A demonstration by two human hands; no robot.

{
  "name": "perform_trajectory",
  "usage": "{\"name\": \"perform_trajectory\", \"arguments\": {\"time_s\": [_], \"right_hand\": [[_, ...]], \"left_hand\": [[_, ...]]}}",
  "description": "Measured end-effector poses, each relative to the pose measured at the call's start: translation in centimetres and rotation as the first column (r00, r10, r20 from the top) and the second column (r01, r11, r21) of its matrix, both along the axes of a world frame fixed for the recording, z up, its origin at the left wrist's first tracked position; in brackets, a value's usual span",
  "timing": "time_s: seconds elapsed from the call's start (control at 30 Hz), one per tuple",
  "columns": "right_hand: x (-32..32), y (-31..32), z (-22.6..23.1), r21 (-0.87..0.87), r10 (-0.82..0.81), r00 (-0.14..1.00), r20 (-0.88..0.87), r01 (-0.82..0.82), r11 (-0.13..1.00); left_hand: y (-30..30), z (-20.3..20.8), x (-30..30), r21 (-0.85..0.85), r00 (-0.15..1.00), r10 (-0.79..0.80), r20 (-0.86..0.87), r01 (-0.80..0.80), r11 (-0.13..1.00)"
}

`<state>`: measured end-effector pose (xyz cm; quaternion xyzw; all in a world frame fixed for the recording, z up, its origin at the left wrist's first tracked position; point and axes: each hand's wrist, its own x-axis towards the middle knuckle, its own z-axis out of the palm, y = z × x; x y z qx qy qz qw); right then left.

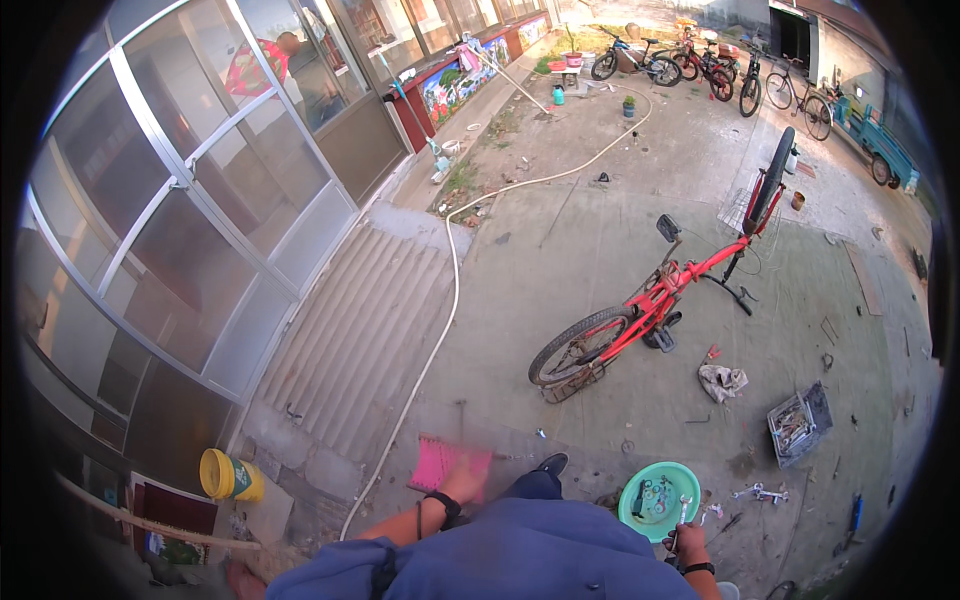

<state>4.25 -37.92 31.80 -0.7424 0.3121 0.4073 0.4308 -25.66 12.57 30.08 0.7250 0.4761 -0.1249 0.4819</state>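
Observation:
My left hand [462,483], smeared by motion, is over a bright pink sheet [430,465] low on the ground; whether its fingers hold anything is unclear. In my right hand [688,543] is a silver wrench [684,512], raised over the near edge of a mint-green basin [628,500]. Small parts and a dark piece lie in the basin's bottom. Ahead of me a red bicycle [690,272] rests upside down on a grey-green ground sheet [540,240], its wheels at either end.
A tool box [792,425], a crumpled rag [722,382] and metal parts [760,493] lie to the right. A pale hose [455,285] runs along the left, by glazed doors [190,190]. A yellow bucket [230,476] stands near left. Several bicycles [710,70] stand far back.

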Motion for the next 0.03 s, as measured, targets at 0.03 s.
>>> {"name": "perform_trajectory", "arguments": {"time_s": [0.03], "right_hand": [[-0.42, -1.36, -0.22, 0.033, -0.031, 0.999, -0.040, 0.033, 0.999]], "left_hand": [[-0.63, -0.97, -0.80, 0.003, 1.000, 0.004, 0.000, -0.004, 1.000]]}}
